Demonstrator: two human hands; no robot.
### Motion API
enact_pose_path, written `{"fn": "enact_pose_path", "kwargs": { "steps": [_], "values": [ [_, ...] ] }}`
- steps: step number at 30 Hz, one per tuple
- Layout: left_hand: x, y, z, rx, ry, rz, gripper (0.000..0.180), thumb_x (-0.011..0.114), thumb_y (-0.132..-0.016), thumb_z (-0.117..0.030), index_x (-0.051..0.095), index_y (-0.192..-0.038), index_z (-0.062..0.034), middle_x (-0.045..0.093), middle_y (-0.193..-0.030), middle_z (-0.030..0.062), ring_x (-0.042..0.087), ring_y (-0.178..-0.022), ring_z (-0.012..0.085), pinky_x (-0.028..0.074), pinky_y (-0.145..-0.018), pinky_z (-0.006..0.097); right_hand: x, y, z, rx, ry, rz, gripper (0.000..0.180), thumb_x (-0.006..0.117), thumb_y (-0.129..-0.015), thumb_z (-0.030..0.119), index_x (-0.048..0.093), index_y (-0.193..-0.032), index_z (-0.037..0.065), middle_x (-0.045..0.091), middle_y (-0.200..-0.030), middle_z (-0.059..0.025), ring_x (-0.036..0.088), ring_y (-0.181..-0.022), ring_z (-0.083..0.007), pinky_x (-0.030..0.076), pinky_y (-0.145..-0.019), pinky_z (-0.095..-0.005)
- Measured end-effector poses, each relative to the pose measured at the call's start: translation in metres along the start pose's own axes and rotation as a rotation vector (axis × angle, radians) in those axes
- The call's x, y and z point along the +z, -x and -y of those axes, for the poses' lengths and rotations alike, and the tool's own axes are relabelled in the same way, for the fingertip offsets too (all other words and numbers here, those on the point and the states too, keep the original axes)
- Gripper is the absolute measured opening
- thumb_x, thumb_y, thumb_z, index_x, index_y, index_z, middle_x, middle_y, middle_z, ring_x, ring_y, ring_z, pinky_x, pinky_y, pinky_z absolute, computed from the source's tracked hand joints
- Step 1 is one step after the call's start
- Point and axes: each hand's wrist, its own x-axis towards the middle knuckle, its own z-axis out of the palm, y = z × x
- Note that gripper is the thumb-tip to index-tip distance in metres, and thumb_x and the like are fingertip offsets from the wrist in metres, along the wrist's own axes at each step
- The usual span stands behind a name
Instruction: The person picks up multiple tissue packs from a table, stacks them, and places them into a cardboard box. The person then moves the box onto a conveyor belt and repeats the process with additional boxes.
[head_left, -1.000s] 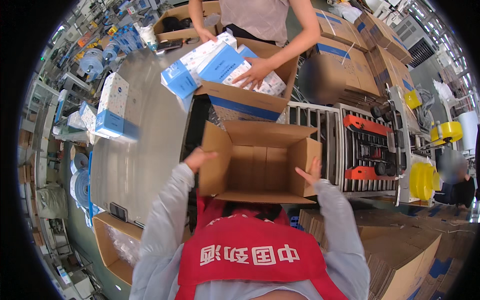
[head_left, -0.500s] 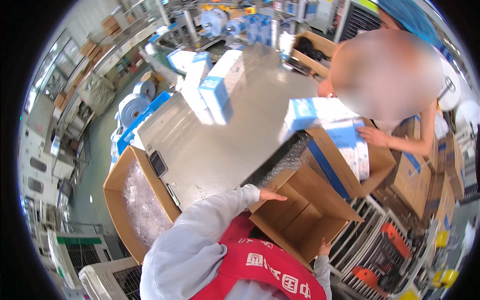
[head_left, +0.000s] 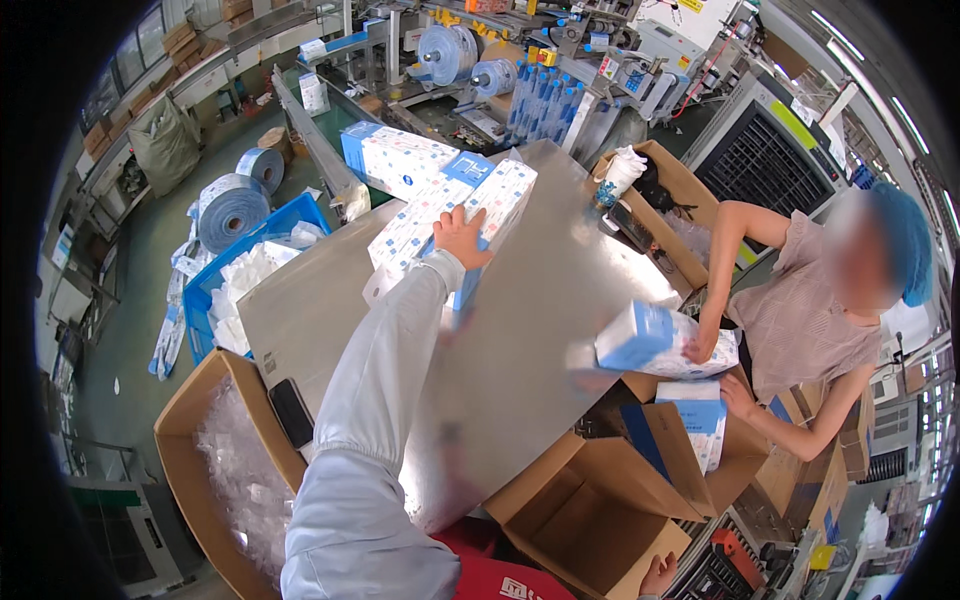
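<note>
My left hand (head_left: 460, 238) is stretched far across the metal table, its fingers spread over the near part of a group of long white packs (head_left: 415, 228) with blue ends and small coloured prints. The packs lie side by side at the table's far left. My right hand (head_left: 658, 578) is low at the near right edge of an open cardboard box (head_left: 590, 510), fingers bent around its rim; part of that hand is cut off by the sleeve and picture edge. The box's visible inside shows bare brown cardboard.
Across the right side, a person in a blue hair cover (head_left: 850, 270) handles a white-and-blue pack (head_left: 660, 340) above another carton (head_left: 745, 450). A carton of clear plastic pieces (head_left: 240, 470) and a phone (head_left: 290, 412) are at left. A blue crate (head_left: 205, 300) stands beyond.
My left hand has left the open box and reached forward and left onto the white packs. My right hand stays by the box's edge. The head view has shifted.
</note>
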Motion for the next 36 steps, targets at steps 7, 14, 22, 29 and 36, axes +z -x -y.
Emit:
{"fn": "enact_pose_path", "kwargs": {
  "steps": [7,14,22,29,36],
  "values": [
    [-0.020,0.088,-0.035,0.021,0.130,0.261,0.086,0.068,-0.071,-0.049,0.035,-0.141,-0.0111,0.039,-0.132,0.0282,0.055,-0.101,0.0472,0.048,-0.082,0.050,0.084,0.049,0.311,-0.597,-0.093,0.299,0.045,0.060,-0.087,0.009,0.046,-0.129,0.000,0.039,-0.134,-0.0182,0.047,-0.119,-0.0324,0.040,-0.100,-0.0397],
    [-0.032,0.030,0.079,0.119,-0.183,-0.348,0.096,0.072,-0.068,-0.044,0.025,-0.146,-0.0143,0.036,-0.137,0.0282,0.034,-0.125,0.0458,0.026,-0.104,0.055,0.233,0.093,0.499,-0.768,0.237,0.547,0.114,0.071,-0.068,0.058,0.009,-0.149,0.009,0.016,-0.145,-0.0350,0.028,-0.132,-0.0465,0.027,-0.108,-0.0464],
    [-0.059,0.166,0.073,-0.230,0.018,0.243,0.124,0.080,-0.056,-0.050,0.010,-0.148,-0.0077,0.047,-0.118,0.0248,0.051,-0.103,0.0433,0.044,-0.087,0.049,0.219,0.019,0.497,-0.851,0.460,0.736,0.117,0.076,-0.061,0.048,0.006,-0.150,0.023,0.036,-0.126,-0.0242,0.046,-0.108,-0.0480,0.042,-0.091,-0.0489],
    [-0.063,0.230,0.048,-0.308,0.135,0.076,0.121,0.080,-0.059,-0.045,0.010,-0.146,-0.0016,0.049,-0.121,0.0275,0.056,-0.104,0.0415,0.048,-0.086,0.049,0.260,0.009,0.520,-0.806,0.317,0.559,0.124,0.081,-0.061,0.043,-0.001,-0.150,0.020,0.035,-0.136,-0.0266,0.043,-0.121,-0.0417,0.041,-0.099,-0.0444],
    [-0.137,0.272,-0.056,-0.549,1.561,0.386,0.064,0.072,-0.076,-0.005,0.038,-0.130,0.0035,0.058,-0.117,0.0160,0.060,-0.107,0.0265,0.052,-0.088,0.037,0.015,-0.004,0.449,-1.110,-0.075,0.451,0.101,0.079,-0.065,0.028,0.023,-0.147,0.013,0.058,-0.104,-0.0194,0.059,-0.091,-0.0367,0.047,-0.081,-0.0412]
  ]
}}
